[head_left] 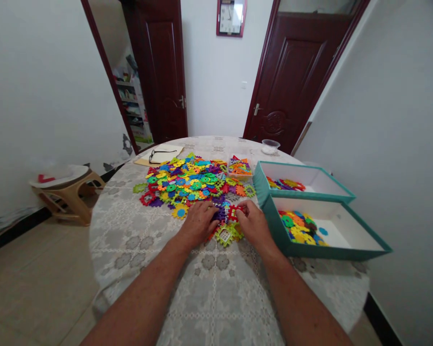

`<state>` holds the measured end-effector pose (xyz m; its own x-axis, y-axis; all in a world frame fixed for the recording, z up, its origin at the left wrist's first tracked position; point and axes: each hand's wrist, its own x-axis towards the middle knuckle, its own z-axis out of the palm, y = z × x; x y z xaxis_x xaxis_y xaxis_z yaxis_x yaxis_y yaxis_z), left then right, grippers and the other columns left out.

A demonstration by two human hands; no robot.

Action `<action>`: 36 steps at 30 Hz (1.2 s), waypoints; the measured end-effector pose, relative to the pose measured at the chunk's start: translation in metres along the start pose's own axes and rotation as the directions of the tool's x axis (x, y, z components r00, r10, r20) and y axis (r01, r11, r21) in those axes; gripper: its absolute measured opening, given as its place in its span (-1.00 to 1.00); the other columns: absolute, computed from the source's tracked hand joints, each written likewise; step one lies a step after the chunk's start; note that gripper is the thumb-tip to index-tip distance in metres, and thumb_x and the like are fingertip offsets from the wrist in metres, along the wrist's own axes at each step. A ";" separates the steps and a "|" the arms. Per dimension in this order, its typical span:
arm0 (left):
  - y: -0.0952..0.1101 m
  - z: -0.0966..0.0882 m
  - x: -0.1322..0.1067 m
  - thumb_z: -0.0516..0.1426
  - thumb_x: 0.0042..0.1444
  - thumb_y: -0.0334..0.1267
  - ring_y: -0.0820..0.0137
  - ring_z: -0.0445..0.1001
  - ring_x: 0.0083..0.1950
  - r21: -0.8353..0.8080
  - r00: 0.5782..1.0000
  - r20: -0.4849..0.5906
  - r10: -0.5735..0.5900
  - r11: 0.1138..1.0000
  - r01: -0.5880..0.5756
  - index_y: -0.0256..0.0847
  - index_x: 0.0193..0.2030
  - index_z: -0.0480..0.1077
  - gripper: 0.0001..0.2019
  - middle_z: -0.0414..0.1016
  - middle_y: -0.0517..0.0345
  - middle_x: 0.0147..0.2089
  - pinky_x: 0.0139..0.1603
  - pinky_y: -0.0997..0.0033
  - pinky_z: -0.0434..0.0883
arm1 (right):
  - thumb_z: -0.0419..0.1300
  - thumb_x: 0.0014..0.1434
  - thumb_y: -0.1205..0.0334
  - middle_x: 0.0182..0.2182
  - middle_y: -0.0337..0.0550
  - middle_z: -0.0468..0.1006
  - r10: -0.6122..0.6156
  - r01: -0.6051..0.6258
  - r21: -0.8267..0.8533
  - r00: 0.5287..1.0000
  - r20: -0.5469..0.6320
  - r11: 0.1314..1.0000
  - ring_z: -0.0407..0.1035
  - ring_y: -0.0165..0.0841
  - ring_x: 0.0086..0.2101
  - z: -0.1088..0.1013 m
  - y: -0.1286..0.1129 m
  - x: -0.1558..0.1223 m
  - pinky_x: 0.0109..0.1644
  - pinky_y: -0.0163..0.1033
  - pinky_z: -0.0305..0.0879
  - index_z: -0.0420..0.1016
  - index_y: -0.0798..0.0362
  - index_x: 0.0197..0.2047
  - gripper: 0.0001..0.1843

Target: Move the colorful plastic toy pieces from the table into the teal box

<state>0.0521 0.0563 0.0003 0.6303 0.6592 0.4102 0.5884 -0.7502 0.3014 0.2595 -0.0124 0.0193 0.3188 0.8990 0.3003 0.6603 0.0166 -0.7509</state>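
Observation:
Over the near edge of the toy pile, my left hand (199, 223) has its fingers bent around the edge of a purple notched plastic building piece (221, 213). My right hand (254, 224) pinches a red square building piece (233, 212) between thumb and fingers, right beside the purple one. Just below the two pieces, yellow-green square pieces (225, 235) with grid centres lie on the cloth. Beyond my hands spreads a heap of colourful gear-shaped and square plastic pieces (187, 180). My fingers partly cover both held pieces.
To the right stand two teal-edged box halves (332, 252), each with loose pieces inside. A clear container (241, 176) of pieces sits behind the heap. Glasses (152, 154) rest on paper (169, 151) at the far left, and a clear bowl (270, 146) is at the far right.

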 end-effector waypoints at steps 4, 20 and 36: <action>-0.004 0.001 0.000 0.28 0.22 -0.22 0.08 0.40 0.24 -0.007 1.000 -0.024 0.016 1.000 -0.016 -0.12 0.00 0.53 -0.78 0.48 -0.07 0.19 0.30 -0.06 0.34 | 0.11 0.25 0.20 -0.27 -0.15 0.62 0.009 -0.008 -0.016 1.000 0.011 1.000 0.50 -0.26 -0.24 0.001 -0.001 0.000 -0.14 -0.24 0.28 0.49 0.02 -0.09 -0.79; -0.006 -0.010 0.000 0.07 0.40 -0.12 0.27 0.54 -0.10 -0.224 0.939 -0.300 -0.168 0.969 0.102 -0.16 -0.09 0.48 -0.78 0.60 0.07 -0.14 0.00 0.27 0.44 | 0.15 0.28 0.12 -0.26 -0.18 0.62 -0.024 0.044 0.239 0.996 -0.083 0.970 0.48 -0.25 -0.25 -0.006 -0.012 -0.002 -0.14 -0.21 0.32 0.47 -0.02 -0.07 -0.80; 0.017 -0.020 -0.003 0.18 0.32 -0.03 0.27 0.53 -0.06 -0.410 0.997 0.050 -0.052 0.910 0.068 -0.15 0.07 0.53 -0.68 0.60 0.05 -0.04 0.01 0.29 0.42 | 0.21 0.22 0.02 -0.31 -0.23 0.54 0.002 -0.047 0.394 0.994 0.113 0.918 0.39 -0.33 -0.36 -0.004 -0.013 -0.003 -0.27 -0.27 0.28 0.43 0.04 0.07 -0.59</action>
<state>0.0503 0.0403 0.0213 0.6232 0.6993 0.3501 0.3708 -0.6583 0.6551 0.2530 -0.0171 0.0308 0.2413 0.9428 0.2302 0.3237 0.1454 -0.9349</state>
